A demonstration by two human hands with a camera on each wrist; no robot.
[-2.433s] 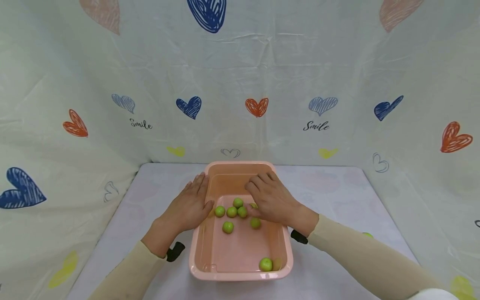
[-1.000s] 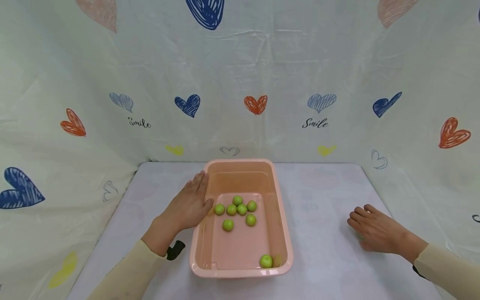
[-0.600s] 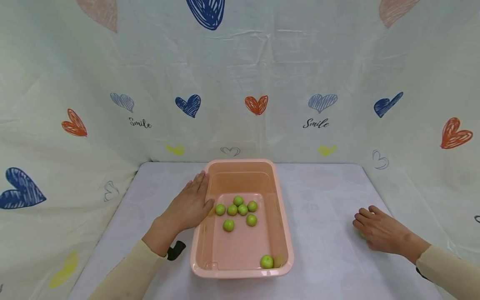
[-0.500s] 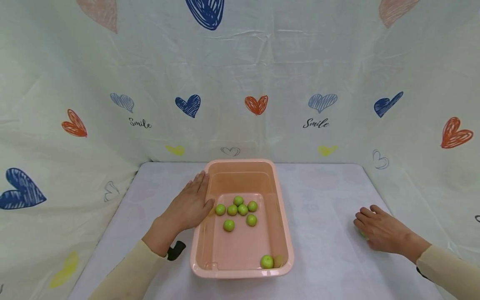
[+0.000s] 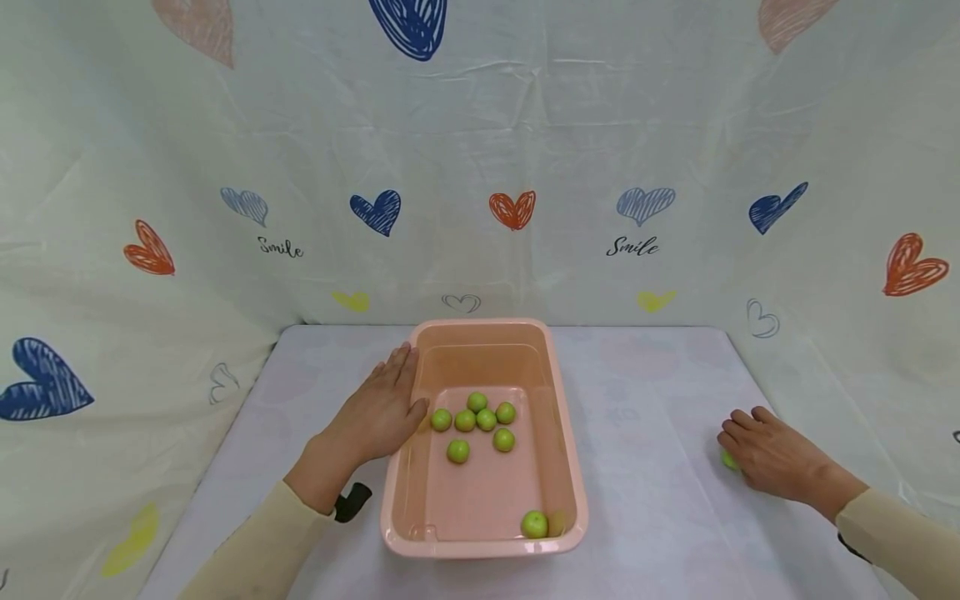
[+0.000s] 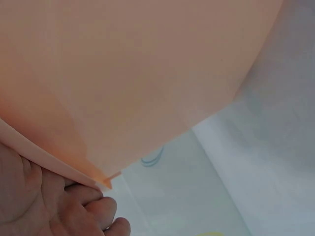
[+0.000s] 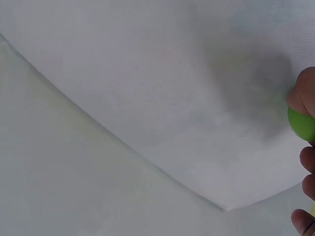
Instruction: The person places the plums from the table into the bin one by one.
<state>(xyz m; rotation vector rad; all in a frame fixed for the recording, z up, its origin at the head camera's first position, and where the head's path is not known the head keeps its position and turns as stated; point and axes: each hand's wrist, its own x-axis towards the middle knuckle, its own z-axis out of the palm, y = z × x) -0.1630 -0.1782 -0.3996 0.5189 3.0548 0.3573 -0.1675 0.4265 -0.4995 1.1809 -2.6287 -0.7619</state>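
A pink plastic tub [image 5: 483, 549] stands in the middle of the table, holding several small round green fruits [image 5: 458, 452]. My left hand [image 5: 378, 408] rests along the tub's left rim, its fingers straight; the left wrist view shows the fingers [image 6: 101, 211] against the outside of the rim. Far to the right of the tub, my right hand [image 5: 776, 458] pinches another small green fruit [image 5: 729, 460] between thumb and fingers. In the right wrist view that green fruit [image 7: 301, 124] shows beneath the thumb, partly covered by it.
The pale table cover [image 5: 637, 400] runs under the tub and both hands. Behind and beside it hangs a white curtain [image 5: 570, 133] printed with hearts. One fruit [image 5: 534, 524] lies apart in the tub's near right corner.
My right hand has gone from above the tub to the table's right side, taken hold of the green fruit there and shifted slightly away. The left hand stays on the rim.
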